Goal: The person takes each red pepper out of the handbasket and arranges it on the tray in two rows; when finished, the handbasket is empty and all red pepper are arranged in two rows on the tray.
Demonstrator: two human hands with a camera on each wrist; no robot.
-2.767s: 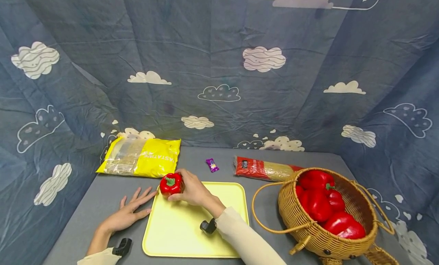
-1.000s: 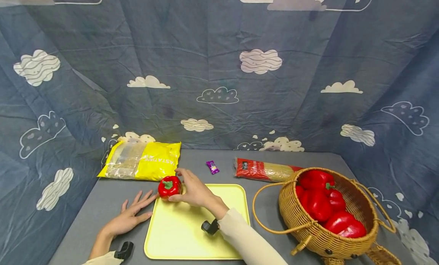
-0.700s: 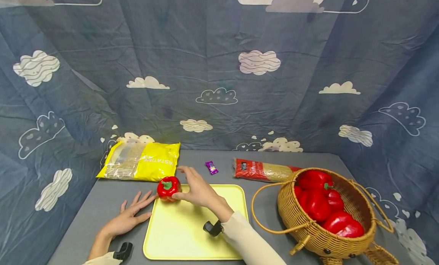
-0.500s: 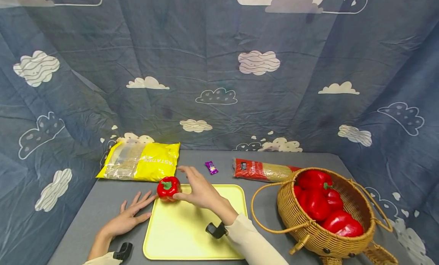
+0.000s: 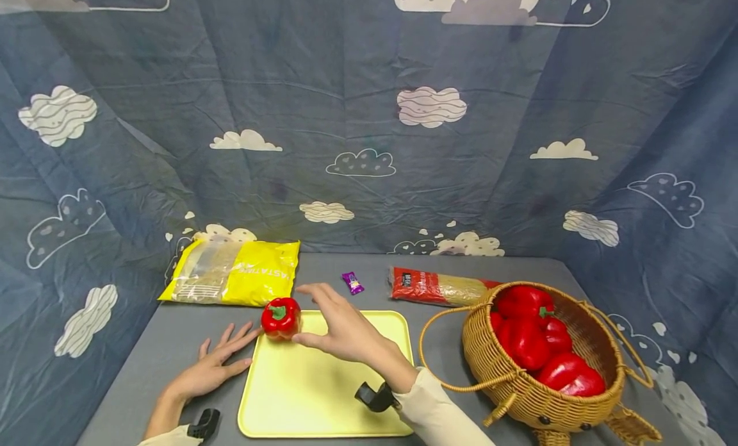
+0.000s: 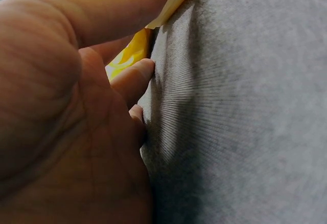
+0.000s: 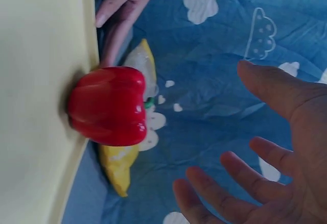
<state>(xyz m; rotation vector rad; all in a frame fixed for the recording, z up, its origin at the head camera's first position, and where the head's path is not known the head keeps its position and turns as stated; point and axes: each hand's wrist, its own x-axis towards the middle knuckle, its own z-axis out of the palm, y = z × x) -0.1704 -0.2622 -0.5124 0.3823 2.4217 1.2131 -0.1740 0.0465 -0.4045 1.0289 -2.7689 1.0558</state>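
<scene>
A bump from the wide-spread, empty right hand [image 5: 347,329] or splayed left hand [image 5: 204,374] — whose contact is hard to judge — could topple the red pepper [image 5: 282,327] standing at the far-left corner of the yellow tray [image 5: 323,388].

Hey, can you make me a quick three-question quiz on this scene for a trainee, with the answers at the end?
1. True or false: the right hand is holding nothing.
2. Multiple choice: from the person's seat, where on the yellow tray does the single red pepper stand? A) far left corner; B) near right corner; C) dead centre.
3. Fill in the blank: the other peppers lie inside the ____.

Key:
1. True; its fingers are spread and apart from the red pepper.
2. A.
3. wicker basket.
</scene>
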